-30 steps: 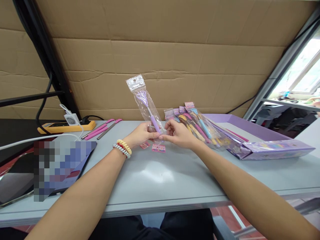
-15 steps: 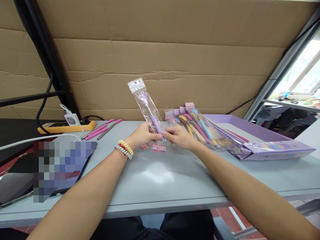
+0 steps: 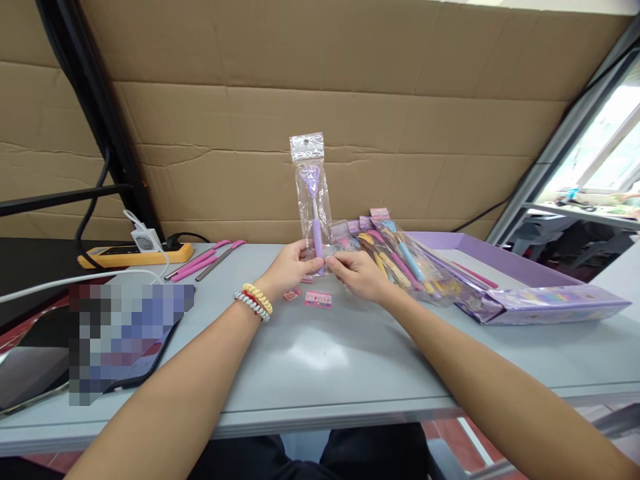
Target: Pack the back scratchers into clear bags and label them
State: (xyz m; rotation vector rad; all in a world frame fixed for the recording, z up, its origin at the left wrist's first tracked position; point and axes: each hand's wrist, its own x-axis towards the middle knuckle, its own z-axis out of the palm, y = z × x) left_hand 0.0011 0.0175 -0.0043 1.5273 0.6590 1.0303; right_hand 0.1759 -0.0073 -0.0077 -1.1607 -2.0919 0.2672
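Observation:
Upright above the table stands a clear plastic bag [image 3: 306,148] with a purple back scratcher [image 3: 317,230] inside, its claw-shaped head at the top. My left hand [image 3: 295,268] is closed around the lower end of the bag, thumb over the handle. At the bag's bottom right corner, my right hand [image 3: 356,272] pinches the plastic between thumb and forefinger. A small pink printed card [image 3: 319,300] lies on the table just below the hands. More pink cards [image 3: 291,294] lie beside my left hand, partly covered by it.
Several bagged back scratchers [image 3: 400,257] in mixed colours are piled right of my hands. Beyond them sits an open purple box [image 3: 555,303]. Pink back scratchers [image 3: 203,261] and a yellow power strip [image 3: 135,255] lie to the left, behind a tablet [image 3: 150,347]. Cardboard [image 3: 375,120] lines the back.
The bagged back scratcher has swung from leaning left to nearly upright, its top moving right and up. Both hands stay close together at its lower end.

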